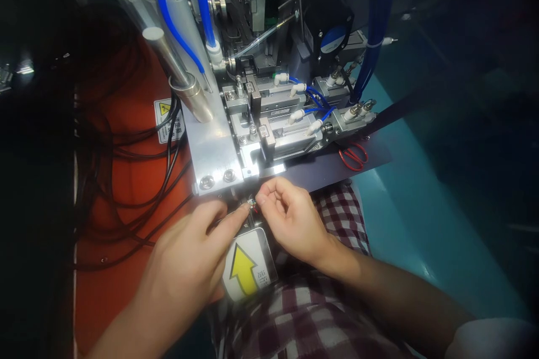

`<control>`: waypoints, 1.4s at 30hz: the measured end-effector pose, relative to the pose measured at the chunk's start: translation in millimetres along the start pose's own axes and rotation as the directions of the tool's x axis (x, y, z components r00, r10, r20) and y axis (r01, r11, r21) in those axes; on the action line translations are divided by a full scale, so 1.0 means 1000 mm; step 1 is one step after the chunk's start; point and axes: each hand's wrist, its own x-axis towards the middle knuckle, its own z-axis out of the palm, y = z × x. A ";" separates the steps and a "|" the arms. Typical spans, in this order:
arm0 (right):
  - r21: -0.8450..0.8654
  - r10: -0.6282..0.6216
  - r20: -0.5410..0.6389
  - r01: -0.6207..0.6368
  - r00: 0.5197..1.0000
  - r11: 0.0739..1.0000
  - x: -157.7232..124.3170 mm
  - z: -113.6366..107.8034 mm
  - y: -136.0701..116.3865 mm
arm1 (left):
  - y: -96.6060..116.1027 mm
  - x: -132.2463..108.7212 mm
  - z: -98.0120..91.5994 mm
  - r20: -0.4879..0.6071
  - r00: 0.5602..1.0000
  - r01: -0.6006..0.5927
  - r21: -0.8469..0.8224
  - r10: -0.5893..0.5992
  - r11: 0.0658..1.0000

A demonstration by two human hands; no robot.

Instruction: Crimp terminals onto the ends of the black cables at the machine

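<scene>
Part (251,202) pinched between left hand (189,266) and right hand (290,219), plate edge (217,184) just above

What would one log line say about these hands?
left hand: fingertip on small metal part | right hand: pinching it | place: machine front edge | nearby: yellow arrow label, red-handled scissors
</scene>
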 end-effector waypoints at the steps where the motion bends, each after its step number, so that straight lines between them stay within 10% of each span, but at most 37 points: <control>1: 0.004 0.009 0.000 -0.009 1.000 1.000 0.000 0.000 0.001 | 0.000 -0.001 0.001 0.000 1.000 0.010 -0.003 -0.010 1.000; 6: 0.143 0.149 0.025 -0.151 0.989 0.978 0.002 0.002 0.001 | -0.001 -0.002 0.001 0.009 1.000 0.013 -0.008 -0.013 1.000; 11: 0.462 0.351 0.271 -0.441 0.896 0.769 0.009 -0.003 0.002 | -0.001 -0.001 -0.002 -0.002 1.000 -0.005 0.020 0.005 1.000; 19: 0.454 0.252 0.183 -0.309 0.950 0.836 0.005 0.001 0.004 | -0.005 -0.004 0.000 -0.018 1.000 -0.017 0.002 0.017 1.000; 27: 0.419 0.370 0.234 -0.437 0.899 0.796 0.012 -0.005 -0.008 | -0.001 0.002 -0.011 0.095 0.995 -0.021 0.067 0.015 0.998; 34: -0.025 0.076 -0.003 -0.076 0.997 0.997 0.002 -0.004 -0.011 | 0.002 0.010 -0.011 -0.031 0.998 -0.060 0.085 0.063 0.995; 42: -0.134 -0.224 -0.118 0.208 0.967 0.969 0.001 0.006 -0.001 | 0.004 0.017 -0.017 -0.024 0.993 -0.112 0.072 0.114 0.991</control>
